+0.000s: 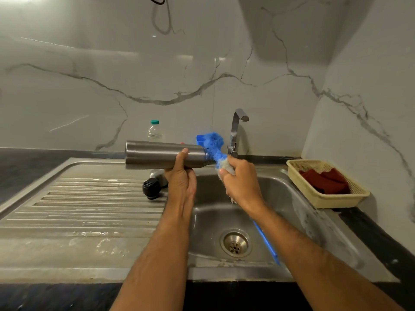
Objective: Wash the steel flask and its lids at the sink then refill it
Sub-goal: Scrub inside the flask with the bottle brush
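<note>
We hold the flask (161, 154) sideways over the sink (292, 198), left hand (179, 176) wrapped round its smooth, probably wet and slippery steel body near the neck, right hand (240, 178) clutching the soft bottle brush (213, 145) at its mouth.

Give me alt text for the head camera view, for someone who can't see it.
Over a steel sink, the left hand grips a steel flask held sideways while the right hand grips a blue brush at its mouth. A black lid sits on the drainboard; the tap shows no water running.
</note>
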